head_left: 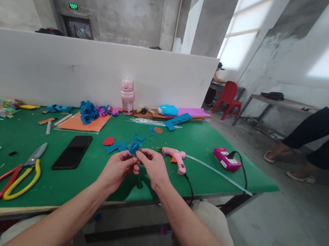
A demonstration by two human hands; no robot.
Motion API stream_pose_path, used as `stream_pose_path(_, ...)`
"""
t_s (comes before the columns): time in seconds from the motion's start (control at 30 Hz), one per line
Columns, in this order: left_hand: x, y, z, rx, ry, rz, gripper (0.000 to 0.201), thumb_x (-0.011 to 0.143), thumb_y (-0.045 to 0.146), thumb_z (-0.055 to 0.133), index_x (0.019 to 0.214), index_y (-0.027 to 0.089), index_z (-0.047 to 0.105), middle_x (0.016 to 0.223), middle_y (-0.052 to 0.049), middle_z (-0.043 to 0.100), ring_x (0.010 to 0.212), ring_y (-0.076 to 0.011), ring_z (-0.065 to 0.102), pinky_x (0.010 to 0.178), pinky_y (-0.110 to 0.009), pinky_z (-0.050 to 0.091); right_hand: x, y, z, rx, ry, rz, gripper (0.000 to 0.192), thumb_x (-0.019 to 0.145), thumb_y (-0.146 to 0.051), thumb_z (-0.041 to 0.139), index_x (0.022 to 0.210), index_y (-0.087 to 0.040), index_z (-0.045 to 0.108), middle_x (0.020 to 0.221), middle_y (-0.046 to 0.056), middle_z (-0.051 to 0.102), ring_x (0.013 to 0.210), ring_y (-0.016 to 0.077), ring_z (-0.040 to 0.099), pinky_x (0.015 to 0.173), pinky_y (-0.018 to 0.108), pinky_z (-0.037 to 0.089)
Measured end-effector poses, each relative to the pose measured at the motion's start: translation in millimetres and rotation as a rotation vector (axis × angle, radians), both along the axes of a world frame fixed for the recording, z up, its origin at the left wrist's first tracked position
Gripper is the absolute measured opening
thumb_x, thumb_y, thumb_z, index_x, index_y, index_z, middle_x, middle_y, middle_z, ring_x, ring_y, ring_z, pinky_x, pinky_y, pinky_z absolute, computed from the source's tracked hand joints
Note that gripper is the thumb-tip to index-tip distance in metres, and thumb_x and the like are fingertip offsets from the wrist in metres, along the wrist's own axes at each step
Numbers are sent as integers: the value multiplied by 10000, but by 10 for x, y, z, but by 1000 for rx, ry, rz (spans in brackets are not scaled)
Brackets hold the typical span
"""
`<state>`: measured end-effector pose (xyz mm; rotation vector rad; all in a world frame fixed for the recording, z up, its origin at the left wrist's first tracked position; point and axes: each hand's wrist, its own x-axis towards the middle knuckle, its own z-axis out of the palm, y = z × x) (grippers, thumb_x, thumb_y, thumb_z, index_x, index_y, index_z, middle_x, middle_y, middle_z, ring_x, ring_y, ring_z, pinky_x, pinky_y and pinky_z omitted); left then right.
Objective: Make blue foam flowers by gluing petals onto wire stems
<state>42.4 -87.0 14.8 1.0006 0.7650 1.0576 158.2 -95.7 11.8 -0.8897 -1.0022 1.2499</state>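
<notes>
A small blue craft flower (135, 146) on a thin wire stem is held up between my two hands over the green table (193, 138). My left hand (120, 168) pinches it from below with curled fingers. From the right, my right hand (152, 165) pinches at the flower's base, its fingertips against the left ones. Blue cut pieces (117, 147) and a red piece (109, 141) lie just beyond my left hand. Beside my right hand rests a pink glue gun (175, 155) with a long clear glue stick in its back.
Scissors (30, 163) and a black phone (72, 152) lie at left. Finished blue flowers (88, 112) sit on orange sheets (83, 122). A pink bottle (127, 96) stands against the white partition (97, 73). A magenta power strip (227, 159) sits near the right edge. A person stands at far right.
</notes>
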Motion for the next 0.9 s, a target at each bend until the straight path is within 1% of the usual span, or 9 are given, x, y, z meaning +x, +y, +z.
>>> stream_pose_path(0.17, -16, 5, 86, -24, -35, 66, 208, 591, 208, 751, 689, 109, 596, 600, 9, 604, 485, -65, 548, 490, -182, 473, -7, 34, 1, 11, 135, 22, 288, 676, -420, 655, 772, -149, 675, 677, 3, 631, 608, 86, 565, 586, 212, 461)
stream_pose_path(0.27, -35, -27, 70, -19, -66, 77, 217, 588, 208, 753, 685, 104, 588, 618, 3, 612, 496, -63, 551, 497, -179, 478, 26, 16, -25, -31, 182, 29, 332, 678, -449, 643, 818, -152, 691, 752, 39, 668, 700, 120, 599, 652, 248, 469)
stream_pose_path(0.33, -39, -80, 27, -15, -79, 90, 222, 592, 214, 751, 685, 106, 582, 624, 3, 613, 496, -62, 549, 493, -181, 479, 62, -33, -68, -43, 163, -32, 309, 649, -424, 673, 784, -147, 693, 748, 42, 674, 688, 123, 600, 647, 250, 461)
stream_pose_path(0.43, -30, -176, -35, -1, -81, 105, 223, 602, 226, 746, 691, 109, 579, 635, 3, 615, 491, -61, 544, 487, -186, 480, 109, -140, -143, -56, 84, -166, 249, 601, -363, 721, 706, -141, 683, 661, 16, 652, 604, 103, 564, 608, 235, 438)
stream_pose_path(0.53, -28, -236, -46, 33, -78, 97, 222, 608, 235, 744, 692, 111, 580, 633, 5, 617, 482, -60, 538, 484, -190, 479, 106, -220, -179, -12, 58, -196, 210, 600, -334, 732, 622, -145, 643, 560, -27, 585, 534, 76, 504, 562, 213, 408)
stream_pose_path(0.6, -41, -247, -25, 48, -86, 77, 221, 608, 240, 744, 689, 111, 584, 632, 4, 621, 479, -59, 538, 481, -188, 476, 68, -236, -173, 17, 91, -142, 208, 620, -339, 723, 662, -150, 645, 598, -26, 589, 552, 75, 507, 567, 211, 414)
stream_pose_path(0.7, -77, -242, 10, 47, -90, 27, 217, 606, 242, 745, 696, 105, 603, 637, -3, 630, 481, -60, 542, 476, -182, 469, -11, -230, -150, 6, 210, 35, 277, 628, -346, 721, 826, -163, 656, 723, 0, 620, 628, 95, 547, 596, 228, 451)
stream_pose_path(0.77, -98, -235, 19, 44, -82, -10, 213, 604, 241, 745, 702, 100, 619, 641, -10, 636, 485, -61, 546, 477, -180, 467, -52, -224, -142, -8, 281, 137, 299, 630, -350, 723, 850, -164, 641, 681, -12, 597, 583, 90, 536, 556, 225, 452)
stream_pose_path(0.9, -110, -222, -6, 28, -36, -40, 209, 602, 245, 747, 700, 96, 640, 560, -10, 617, 480, -72, 555, 477, -177, 460, -59, -219, -154, -5, 318, 228, 257, 642, -323, 725, 798, -156, 607, 596, -38, 547, 475, 75, 487, 472, 218, 420)
